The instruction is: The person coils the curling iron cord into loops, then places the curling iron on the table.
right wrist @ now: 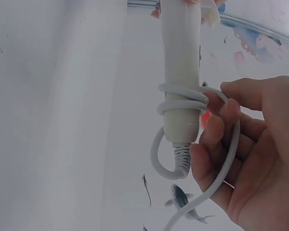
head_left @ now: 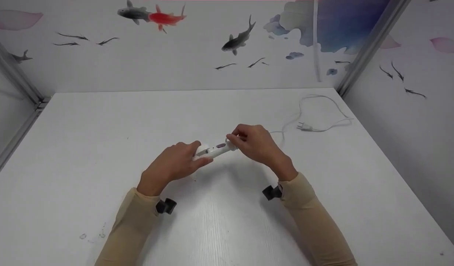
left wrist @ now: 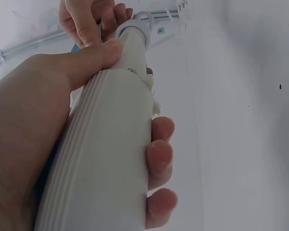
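My left hand [head_left: 175, 160] grips the thick, ridged body of a white curling iron [left wrist: 111, 144], thumb along one side and fingers curled round the other. Its slimmer handle [head_left: 219, 149] points to the right and has a dark oval button. At the handle's end, the pale grey power cord [right wrist: 183, 107] is wound round it in about two turns, just above the ribbed strain relief [right wrist: 182, 158]. My right hand [head_left: 258, 144] holds the loose run of this cord beside the handle, fingers curled and thumb near the index finger. The head view hides most of the ridged body behind my left hand.
From the right hand the cord runs back across the white table [head_left: 101, 129] in a wide loop. Its two-pin plug [head_left: 305, 127] lies at the back right. Printed panels [head_left: 197, 66] with fish stand behind and at the sides, framed by metal posts.
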The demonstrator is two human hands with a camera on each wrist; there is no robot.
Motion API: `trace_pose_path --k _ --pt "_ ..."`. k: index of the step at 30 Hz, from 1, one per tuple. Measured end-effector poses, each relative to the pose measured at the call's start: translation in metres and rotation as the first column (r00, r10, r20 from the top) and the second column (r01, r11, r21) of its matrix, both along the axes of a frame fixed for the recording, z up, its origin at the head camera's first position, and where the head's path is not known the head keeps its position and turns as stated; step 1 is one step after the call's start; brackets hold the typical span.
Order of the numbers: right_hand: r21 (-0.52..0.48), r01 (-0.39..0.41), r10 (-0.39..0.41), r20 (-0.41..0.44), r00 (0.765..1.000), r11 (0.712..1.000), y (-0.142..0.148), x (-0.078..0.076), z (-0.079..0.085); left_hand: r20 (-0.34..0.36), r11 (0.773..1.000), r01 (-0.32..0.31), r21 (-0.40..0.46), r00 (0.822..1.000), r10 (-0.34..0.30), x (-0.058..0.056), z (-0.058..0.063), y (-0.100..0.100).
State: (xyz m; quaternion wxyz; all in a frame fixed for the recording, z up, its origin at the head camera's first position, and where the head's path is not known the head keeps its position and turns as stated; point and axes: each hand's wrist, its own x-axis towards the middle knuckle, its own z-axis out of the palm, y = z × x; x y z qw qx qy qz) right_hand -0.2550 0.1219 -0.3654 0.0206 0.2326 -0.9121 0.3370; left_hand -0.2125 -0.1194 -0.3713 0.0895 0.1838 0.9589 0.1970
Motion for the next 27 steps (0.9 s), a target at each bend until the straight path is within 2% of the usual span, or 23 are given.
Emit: trace_pose_path --k 4,8,12,15,17,21,27 --pt "-0.021 0.003 -0.004 -0.064 0.998 1.0 -0.003 0.003 0.0 0.0 0.999 -0.032 0.002 0.999 0.032 0.0 0.0 0.001" --pt "-0.092 -0.028 0.021 -0.082 0.996 0.995 -0.004 0.004 0.0 0.002 0.998 -0.063 0.0 0.998 0.063 0.0 0.0 0.002" --pt "-0.131 -0.051 0.046 -0.044 0.998 0.99 -0.001 0.004 0.001 -0.015 0.997 -0.077 -0.008 0.997 0.077 0.0 0.001 0.003" --pt "-0.091 -0.086 0.087 0.015 0.996 0.992 0.002 0.003 0.004 -0.028 0.997 -0.082 -0.017 0.996 0.081 0.0 0.002 0.003" --pt "-0.069 -0.14 0.145 0.065 0.987 0.988 0.005 0.002 0.006 -0.038 0.996 -0.092 -0.015 0.995 0.091 0.001 0.003 0.002" --pt "-0.082 -0.248 0.26 0.2 0.945 0.965 0.014 -0.005 0.006 -0.046 0.993 -0.121 0.005 0.992 0.121 0.001 0.007 0.0" --pt "-0.134 -0.376 0.399 0.378 0.836 0.917 0.026 -0.022 -0.011 -0.054 0.993 -0.114 0.013 0.992 0.114 0.002 0.008 0.001"
